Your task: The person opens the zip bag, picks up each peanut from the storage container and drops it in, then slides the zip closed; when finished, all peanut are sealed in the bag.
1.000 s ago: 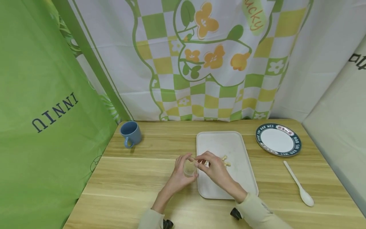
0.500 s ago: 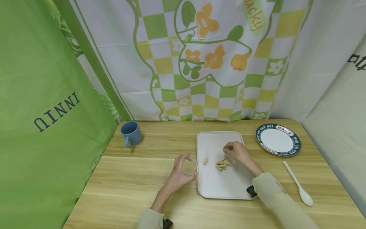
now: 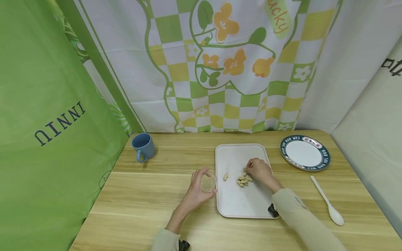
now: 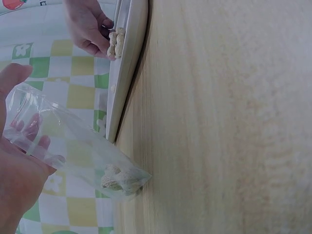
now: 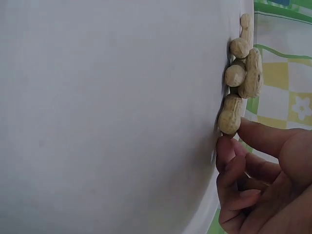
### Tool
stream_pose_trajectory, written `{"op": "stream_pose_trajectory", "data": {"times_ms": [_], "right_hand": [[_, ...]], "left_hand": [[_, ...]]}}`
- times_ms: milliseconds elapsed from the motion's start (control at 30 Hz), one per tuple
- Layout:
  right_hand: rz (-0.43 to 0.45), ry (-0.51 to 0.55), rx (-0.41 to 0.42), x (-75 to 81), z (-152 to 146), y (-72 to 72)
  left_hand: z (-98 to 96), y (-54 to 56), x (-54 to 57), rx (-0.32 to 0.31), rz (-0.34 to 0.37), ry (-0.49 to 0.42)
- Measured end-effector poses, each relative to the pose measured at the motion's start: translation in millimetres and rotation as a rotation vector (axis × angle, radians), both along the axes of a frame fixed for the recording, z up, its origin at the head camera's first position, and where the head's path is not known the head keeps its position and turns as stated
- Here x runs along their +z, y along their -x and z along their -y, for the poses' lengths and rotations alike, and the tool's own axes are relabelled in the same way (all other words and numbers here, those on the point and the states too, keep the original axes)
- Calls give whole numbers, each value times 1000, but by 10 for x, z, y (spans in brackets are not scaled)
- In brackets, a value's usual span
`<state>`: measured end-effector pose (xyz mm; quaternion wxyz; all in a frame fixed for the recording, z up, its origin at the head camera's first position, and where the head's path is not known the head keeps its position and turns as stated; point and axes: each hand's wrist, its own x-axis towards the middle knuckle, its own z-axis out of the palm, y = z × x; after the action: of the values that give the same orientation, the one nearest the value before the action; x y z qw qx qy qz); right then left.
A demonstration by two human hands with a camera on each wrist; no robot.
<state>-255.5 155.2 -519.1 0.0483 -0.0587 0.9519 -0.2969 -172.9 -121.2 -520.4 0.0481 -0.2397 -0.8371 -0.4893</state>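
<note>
Your left hand [image 3: 194, 191], lower centre, curls its fingers round a clear bag [image 4: 87, 148]; your right hand [image 3: 261, 171], farther right, pinches a peanut [image 5: 230, 117].

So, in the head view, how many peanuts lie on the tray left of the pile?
1. A peanut lies near the left edge of the tray, apart from the pile. The right hand may hide others right of the pile.

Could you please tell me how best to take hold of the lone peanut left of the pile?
Probably pinch the peanut across its middle from above: it lies lengthwise on the tray, apart from the pile, its long sides free.
</note>
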Motion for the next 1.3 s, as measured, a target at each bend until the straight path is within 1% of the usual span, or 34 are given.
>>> {"op": "stream_pose_trajectory", "data": {"times_ms": [167,400,500,767,900,967,1033,1300], "right_hand": [[-14,33,-11,4,7,2],[-1,109,-25,-12,-30,-6],[-24,153,-26,-3,-36,-19],[-72,309,23,51,49,-107],[-130,337,21,96,120,-169],[-143,351,12,123,152,-200],[-143,360,4,149,181,-223],[-90,408,-16,277,276,-306]], "left_hand": [[-1,8,-17,7,-6,4],[-1,11,-23,11,14,7],[-4,7,-16,11,24,5],[-20,4,15,24,50,3],[-23,7,23,28,55,-4],[-23,9,23,30,52,-1],[-23,11,20,31,48,2],[-22,12,20,30,44,7]]}}
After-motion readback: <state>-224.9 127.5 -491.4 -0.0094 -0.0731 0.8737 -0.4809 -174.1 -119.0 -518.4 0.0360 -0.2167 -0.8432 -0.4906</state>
